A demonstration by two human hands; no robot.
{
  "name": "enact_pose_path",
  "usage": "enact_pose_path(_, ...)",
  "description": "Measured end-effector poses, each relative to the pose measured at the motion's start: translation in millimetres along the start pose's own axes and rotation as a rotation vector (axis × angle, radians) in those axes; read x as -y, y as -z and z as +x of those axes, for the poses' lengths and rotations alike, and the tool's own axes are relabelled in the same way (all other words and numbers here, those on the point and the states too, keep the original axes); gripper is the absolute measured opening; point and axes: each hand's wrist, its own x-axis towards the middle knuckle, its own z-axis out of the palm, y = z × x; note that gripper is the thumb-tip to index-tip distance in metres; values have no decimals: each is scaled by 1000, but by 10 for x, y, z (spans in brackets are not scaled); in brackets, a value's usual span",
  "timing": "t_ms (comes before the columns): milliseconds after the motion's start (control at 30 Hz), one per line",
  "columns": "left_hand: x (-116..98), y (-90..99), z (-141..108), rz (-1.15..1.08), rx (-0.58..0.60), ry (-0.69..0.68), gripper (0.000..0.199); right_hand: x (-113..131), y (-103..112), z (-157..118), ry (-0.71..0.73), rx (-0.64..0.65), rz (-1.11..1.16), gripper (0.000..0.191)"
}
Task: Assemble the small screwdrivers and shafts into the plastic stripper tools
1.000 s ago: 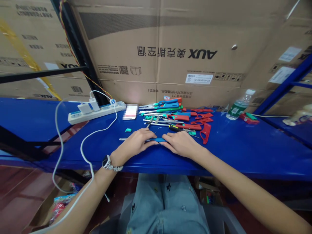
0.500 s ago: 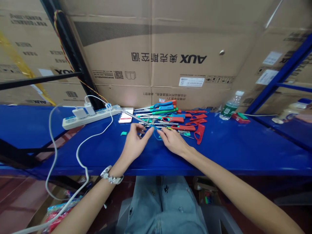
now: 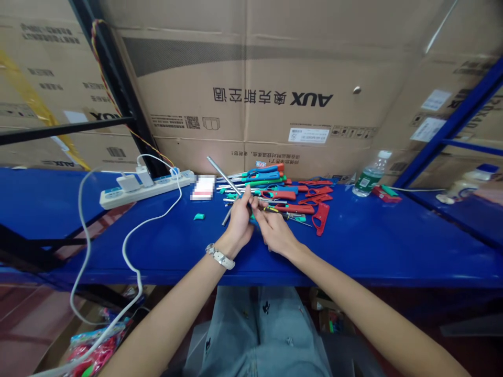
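My left hand (image 3: pixel 240 217) is closed around a lighter with a long metal tube (image 3: pixel 223 174), which points up and to the left. Close against it, my right hand (image 3: pixel 275 228) has its fingers wrapped on the lighter's handle end, mostly hidden between the palms. Behind both hands lies a pile of long lighters with blue, green and red handles (image 3: pixel 281 195). A screwdriver with a black and yellow handle (image 3: pixel 278 211) lies by my right fingers. Red handle shells (image 3: pixel 321 219) are at the pile's right, and a small green piece (image 3: pixel 199 216) lies to the left.
A white power strip (image 3: pixel 147 189) with plugs and cables is at the left of the blue table (image 3: pixel 373 246). A bottle with a green label (image 3: pixel 369 178) and a red box (image 3: pixel 387 195) stand at the right. Cardboard boxes (image 3: pixel 251 63) rise behind.
My hands have closed in together around the lighter. Its metal tube now tilts more steeply upward, and my left hand has shifted right.
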Motion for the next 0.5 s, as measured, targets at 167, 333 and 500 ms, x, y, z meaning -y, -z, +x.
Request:
enact_pose_path(167,0,49,-24,2,7,-5,51,-5,-48,-24,-58,-33,-30,64)
enact_pose_path(333,149,31,-70,-47,-33,96,33,-5,-102,9,-93,-85,-5,60)
enact_pose_path(500,202,7,-110,-18,-20,43,43,-2,-93,-20,-113,-67,-47,52)
